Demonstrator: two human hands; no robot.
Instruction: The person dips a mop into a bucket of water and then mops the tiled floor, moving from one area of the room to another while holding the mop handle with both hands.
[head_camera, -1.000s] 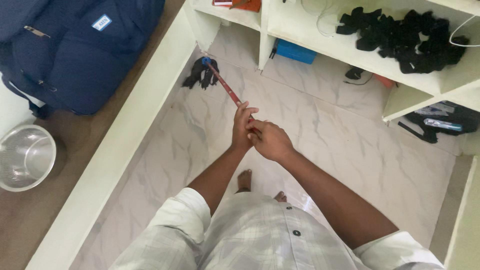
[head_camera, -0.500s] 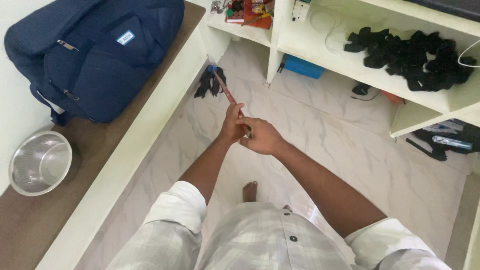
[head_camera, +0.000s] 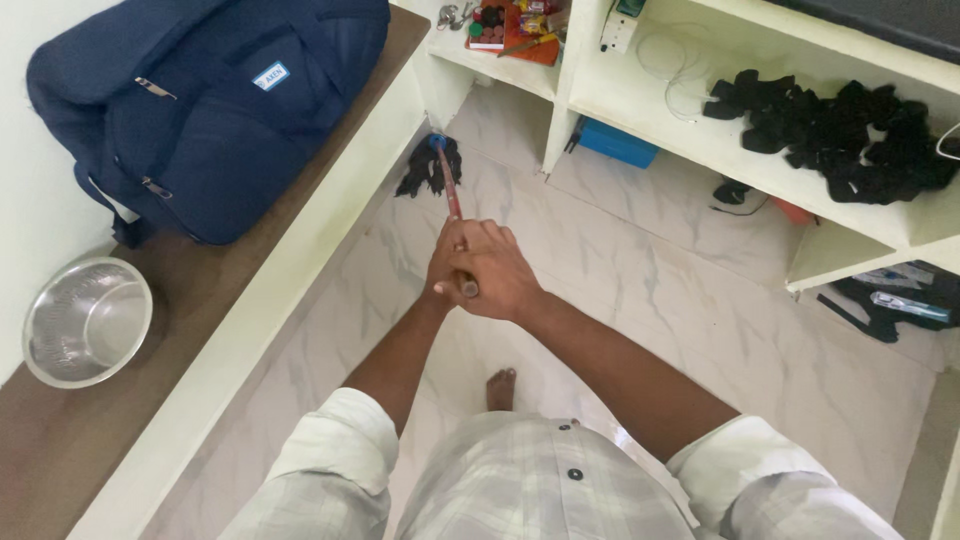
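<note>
Head view: 2 hands (head_camera: 480, 268) (clasped) grip mop handle (head_camera: 450, 195).

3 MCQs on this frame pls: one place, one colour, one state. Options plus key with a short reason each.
1. Where is the mop head?
A. on the marble floor in the corner by the shelf unit
B. on the brown ledge
C. inside the steel bowl

2. What colour is the bag on the ledge?
A. red
B. navy blue
C. white

3. How is the mop handle held?
A. by the left hand only
B. by nobody, it leans on the wall
C. by both hands together at its top end

Key: 1 A, dark strands lie on the floor below the shelves. 2 B, its fabric is dark blue. 3 C, left hand and right hand wrap the stick's end.
</note>
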